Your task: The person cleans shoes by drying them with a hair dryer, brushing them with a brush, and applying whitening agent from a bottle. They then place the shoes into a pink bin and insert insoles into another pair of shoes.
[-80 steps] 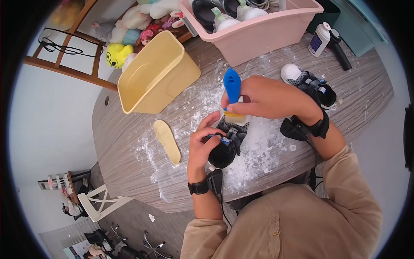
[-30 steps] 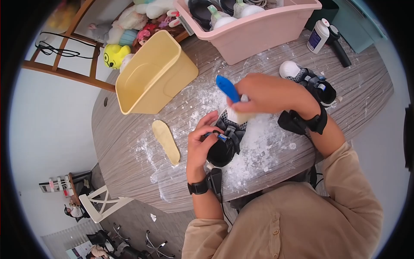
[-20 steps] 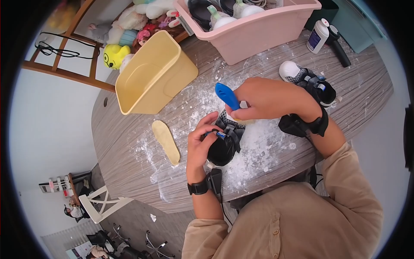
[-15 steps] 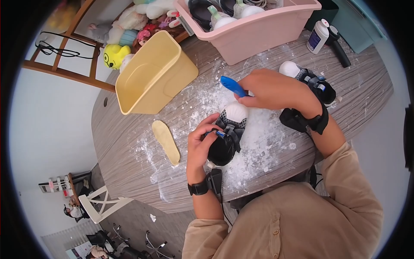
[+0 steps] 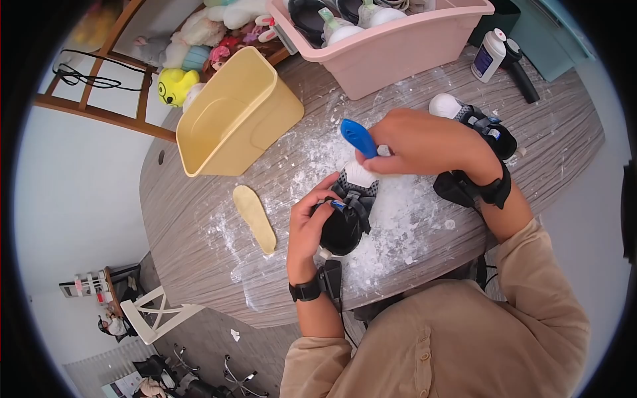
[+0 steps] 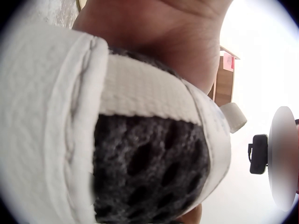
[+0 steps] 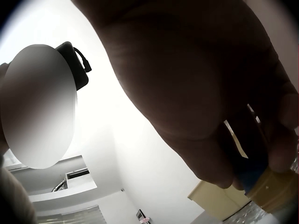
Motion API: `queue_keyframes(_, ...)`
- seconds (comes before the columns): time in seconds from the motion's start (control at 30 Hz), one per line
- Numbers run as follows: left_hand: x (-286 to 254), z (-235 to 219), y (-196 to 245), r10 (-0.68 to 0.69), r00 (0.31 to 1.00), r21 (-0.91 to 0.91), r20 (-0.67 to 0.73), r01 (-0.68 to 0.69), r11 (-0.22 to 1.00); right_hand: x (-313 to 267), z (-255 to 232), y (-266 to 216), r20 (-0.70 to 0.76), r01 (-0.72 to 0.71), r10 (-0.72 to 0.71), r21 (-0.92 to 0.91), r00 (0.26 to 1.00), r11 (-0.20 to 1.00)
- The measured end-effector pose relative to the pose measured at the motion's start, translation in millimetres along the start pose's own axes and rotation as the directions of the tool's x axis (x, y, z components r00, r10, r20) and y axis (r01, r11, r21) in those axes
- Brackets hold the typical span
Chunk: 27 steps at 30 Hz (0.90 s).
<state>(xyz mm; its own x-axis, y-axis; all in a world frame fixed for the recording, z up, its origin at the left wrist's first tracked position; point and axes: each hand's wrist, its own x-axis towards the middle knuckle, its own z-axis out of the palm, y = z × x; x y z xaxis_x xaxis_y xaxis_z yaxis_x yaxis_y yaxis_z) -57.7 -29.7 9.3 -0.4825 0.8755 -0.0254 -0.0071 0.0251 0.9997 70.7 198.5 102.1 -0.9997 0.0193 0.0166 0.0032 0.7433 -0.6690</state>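
My left hand (image 5: 309, 222) grips a small black, grey mesh and white shoe (image 5: 344, 235) by its side, fingers bent at the opening. The shoe stands on the table with its white toe pointing away. In the left wrist view the shoe's mesh and white trim (image 6: 149, 163) fill most of the frame beside the palm. My right hand (image 5: 424, 142) holds a flat brush by its blue handle (image 5: 359, 138), over the right side of the toe. The hand hides the bristles in the head view; the brush's yellow band (image 7: 274, 189) shows in the right wrist view.
White powder (image 5: 398, 232) covers much of the table around the shoe. A yellowish insole (image 5: 255, 219) lies to the left, with a yellow bin (image 5: 269, 126) behind. A matching shoe (image 5: 488, 129), a white bottle (image 5: 490, 55), a black-handled object (image 5: 523, 76) and a pink bin (image 5: 405, 60) stand beyond.
My right hand has swept the brush back and forth over the toe, changing its tilt; it lifted off half a second ago and is now lower again. My left hand keeps the shoe in place.
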Motion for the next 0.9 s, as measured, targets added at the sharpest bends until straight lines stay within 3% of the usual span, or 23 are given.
queue_keyframes(0.07, 0.0, -0.4, -0.9, -0.002, 1.000, -0.011, 0.001, 0.002, 1.000, 0.6, -1.3, -9.3, 0.055, 0.013, -0.019, 0.121, 0.998, 0.993)
queue_keyframes(0.17, 0.6, -0.3, -2.1, -0.002, 1.000, -0.030, 0.005, 0.002, 1.000, 6.6, 8.9, 0.9, 0.013, 0.001, -0.001, 0.031, 1.000, 1.000)
queue_keyframes(0.27, 0.6, -0.6, -2.1, 0.003, 1.000, -0.028, 0.000, -0.003, 1.000, 5.0, 9.8, 15.8, -0.066, 0.009, -0.023, -0.202, 0.998, 0.979)
queue_keyframes(0.37, 0.7, -0.6, -1.9, -0.011, 1.000, -0.031, -0.002, 0.011, 0.999, -1.9, -4.4, 1.1, 0.011, 0.024, -0.025, 0.035, 1.000, 0.999)
queue_keyframes(0.47, 0.0, -0.6, -0.3, -0.015, 1.000, -0.023, -0.003, 0.015, 1.000, -0.7, 1.1, -0.9, -0.008, 0.089, -0.088, 0.077, 0.996, 0.993)
queue_keyframes(0.67, 0.1, -0.3, -1.9, -0.012, 1.000, -0.039, -0.009, 0.011, 0.999, 0.9, 5.6, 15.4, -0.051, 0.031, -0.038, -0.130, 0.998, 0.991)
queue_keyframes(0.77, 0.8, -0.4, -1.7, -0.014, 1.000, -0.040, -0.004, 0.014, 0.999, -3.4, -4.2, -3.0, -0.011, 0.071, -0.071, 0.052, 0.997, 0.996)
queue_keyframes(0.9, 0.6, -0.4, -2.3, -0.015, 1.000, -0.042, -0.008, 0.015, 0.999, 2.8, 9.2, 6.2, -0.002, 0.001, -0.001, -0.032, 1.000, 0.999)
